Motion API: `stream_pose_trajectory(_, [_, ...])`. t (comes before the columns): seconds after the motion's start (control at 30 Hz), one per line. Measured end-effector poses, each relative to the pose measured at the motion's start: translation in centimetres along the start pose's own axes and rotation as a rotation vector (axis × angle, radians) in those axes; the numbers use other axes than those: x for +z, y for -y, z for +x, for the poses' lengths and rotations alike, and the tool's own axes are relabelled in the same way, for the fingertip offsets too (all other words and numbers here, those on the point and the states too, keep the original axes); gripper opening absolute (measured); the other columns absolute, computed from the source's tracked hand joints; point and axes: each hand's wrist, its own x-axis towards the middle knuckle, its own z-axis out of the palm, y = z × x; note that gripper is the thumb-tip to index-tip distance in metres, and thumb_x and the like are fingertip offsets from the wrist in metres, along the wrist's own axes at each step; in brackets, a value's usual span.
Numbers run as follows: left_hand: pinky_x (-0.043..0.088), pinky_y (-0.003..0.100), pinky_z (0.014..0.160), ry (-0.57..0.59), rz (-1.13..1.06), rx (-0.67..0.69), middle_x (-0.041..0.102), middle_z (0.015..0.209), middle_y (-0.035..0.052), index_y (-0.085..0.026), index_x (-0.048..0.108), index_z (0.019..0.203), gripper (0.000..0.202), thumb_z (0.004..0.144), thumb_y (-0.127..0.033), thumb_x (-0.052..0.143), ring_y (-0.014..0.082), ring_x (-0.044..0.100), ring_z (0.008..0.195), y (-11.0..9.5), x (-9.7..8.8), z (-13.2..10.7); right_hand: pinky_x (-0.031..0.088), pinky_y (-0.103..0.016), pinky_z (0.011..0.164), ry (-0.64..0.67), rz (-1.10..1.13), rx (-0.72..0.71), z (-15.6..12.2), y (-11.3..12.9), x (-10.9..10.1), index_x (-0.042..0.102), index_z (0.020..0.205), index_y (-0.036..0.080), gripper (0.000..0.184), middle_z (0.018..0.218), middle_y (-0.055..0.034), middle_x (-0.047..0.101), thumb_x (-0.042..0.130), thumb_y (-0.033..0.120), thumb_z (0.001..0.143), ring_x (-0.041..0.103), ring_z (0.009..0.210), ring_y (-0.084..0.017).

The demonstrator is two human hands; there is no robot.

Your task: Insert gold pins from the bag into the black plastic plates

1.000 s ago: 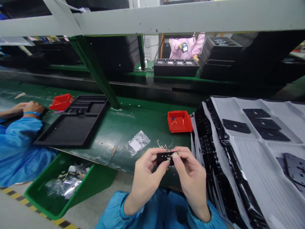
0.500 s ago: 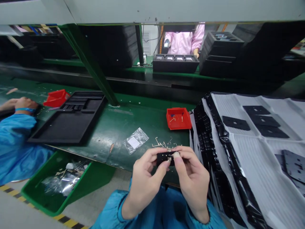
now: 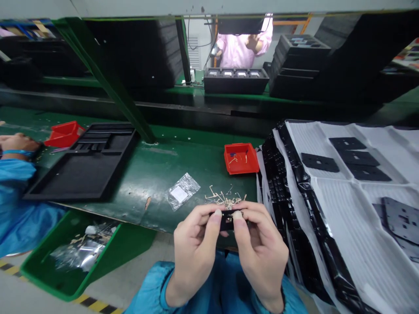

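Both hands are raised above the green bench edge, pinching a small black perforated piece [image 3: 228,223] between them. Its middle shows, and the fingers hide its ends. My left hand [image 3: 196,249] holds one side and my right hand [image 3: 261,252] the other, with the right thumb pressing on its top. Just beyond the hands lies a small heap of pale scraps with thin metal bits [image 3: 225,198]. A clear plastic bag with a white label [image 3: 182,191] rests to the left of the heap.
A red tray holding small bits [image 3: 241,159] stands on the bench. Black plates lie on white sheeting [image 3: 327,183] at right, beside a black stack [image 3: 278,192]. At left are a black foam tray [image 3: 81,165], a co-worker's blue sleeve [image 3: 16,183], and a green bin [image 3: 65,261]. A pink-clad person [image 3: 244,50] stands beyond.
The view has shifted, so the bench items sit further left and higher in the picture. My fingers now cover more of the black piece, which stays held in both hands.
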Motion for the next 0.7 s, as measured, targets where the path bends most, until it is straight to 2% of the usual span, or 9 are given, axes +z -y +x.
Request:
stream_pose_trajectory(0.1, [0.061, 0.011, 0.062, -0.024, 0.032, 0.013, 0.078, 0.087, -0.0012, -0.022, 0.075, 0.102, 0.010, 0.100, -0.026, 0.066, 0.0099, 0.073, 0.065, 0.0, 0.2, -0.2, 0.060, -0.006, 0.093, -0.015, -0.072, -0.082, 0.2, 0.1, 0.0, 0.065, 0.094, 0.020, 0.010, 0.103, -0.0006, 0.066, 0.061, 0.010, 0.094, 0.068, 0.102, -0.001])
stream_pose_trajectory(0.2, [0.062, 0.011, 0.063, -0.025, 0.050, 0.024, 0.078, 0.089, -0.0019, -0.024, 0.074, 0.102, 0.009, 0.100, -0.025, 0.065, 0.0091, 0.073, 0.065, 0.0, 0.2, -0.3, 0.057, -0.003, 0.093, -0.012, -0.093, -0.100, 0.2, 0.1, 0.0, 0.064, 0.094, 0.020, 0.010, 0.103, 0.0011, 0.065, 0.060, 0.011, 0.094, 0.067, 0.101, 0.001])
stream_pose_trajectory(0.3, [0.062, 0.013, 0.064, -0.033, 0.065, 0.033, 0.078, 0.092, -0.0012, -0.024, 0.073, 0.103, 0.010, 0.101, -0.026, 0.064, 0.0093, 0.073, 0.067, 0.2, 0.1, -0.3, 0.058, -0.006, 0.092, -0.008, -0.121, -0.117, 0.1, 0.0, -0.2, 0.064, 0.095, 0.020, 0.010, 0.105, 0.0001, 0.065, 0.060, 0.010, 0.094, 0.066, 0.102, -0.001])
stream_pose_trajectory(0.47, [0.059, 0.007, 0.071, -0.110, 0.151, 0.106, 0.078, 0.095, -0.0005, -0.024, 0.074, 0.104, 0.010, 0.100, -0.023, 0.065, 0.0083, 0.075, 0.078, 0.6, 0.7, -0.1, 0.056, -0.016, 0.099, 0.011, -0.261, -0.232, 0.2, -0.3, -0.6, 0.065, 0.099, 0.017, 0.010, 0.109, -0.0026, 0.066, 0.062, 0.010, 0.092, 0.064, 0.107, -0.005])
stream_pose_trajectory(0.6, [0.057, 0.005, 0.073, -0.249, 0.153, 0.095, 0.077, 0.091, -0.0014, -0.022, 0.075, 0.101, 0.010, 0.098, -0.027, 0.067, 0.0069, 0.073, 0.076, -0.3, 1.6, -0.5, 0.052, -0.015, 0.107, -0.062, -0.321, -0.261, 0.2, -0.5, -0.9, 0.062, 0.104, 0.018, 0.012, 0.116, -0.0032, 0.065, 0.061, 0.014, 0.093, 0.063, 0.115, -0.004])
stream_pose_trajectory(0.7, [0.053, 0.002, 0.072, -0.388, 0.260, 0.106, 0.076, 0.087, -0.0013, -0.020, 0.077, 0.102, 0.015, 0.094, -0.031, 0.072, 0.0054, 0.072, 0.072, -0.2, 0.7, -0.6, 0.054, -0.013, 0.101, -0.140, -0.229, -0.160, 0.3, -0.7, -1.3, 0.057, 0.110, 0.018, 0.020, 0.118, -0.0045, 0.065, 0.060, 0.015, 0.091, 0.063, 0.115, -0.005])
